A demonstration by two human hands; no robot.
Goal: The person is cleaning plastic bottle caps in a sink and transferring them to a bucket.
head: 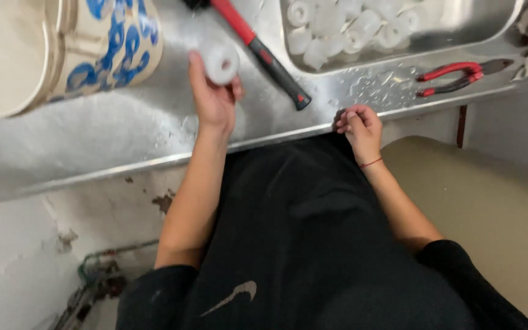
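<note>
**A:** Entry, near edge first. Lower centre of the frame: your black top and both forearms reach up toward the steel counter. Where do your hands stand?

**B:** Your right hand, centre right, is curled shut at the counter's front lip. I cannot tell whether anything sits inside the fist. A thin red string circles that wrist. Your left hand, upper centre, grips a white plastic ring between thumb and fingertips, held just above the counter.

**A:** So the ring is the piece in hand. How should you hold it?

**B:** My judgement: keep your fingertips on the outer wall so the open bore stays clear to look into. The counter looks wet and flecked with white bits, so a slick ring may slip; a firm pinch is wise.

**A:** Further back?

**B:** Just beyond the ring, a hammer with red and black handle lies diagonally, head out of view at the top. Keep your left wrist clear of its handle. Upper right, red-handled pliers rest on the ledge. Behind them a steel basin holds a heap of similar white rings.

**A:** Upper left?

**B:** A white tub with blue markings, well apart from both hands.
</note>
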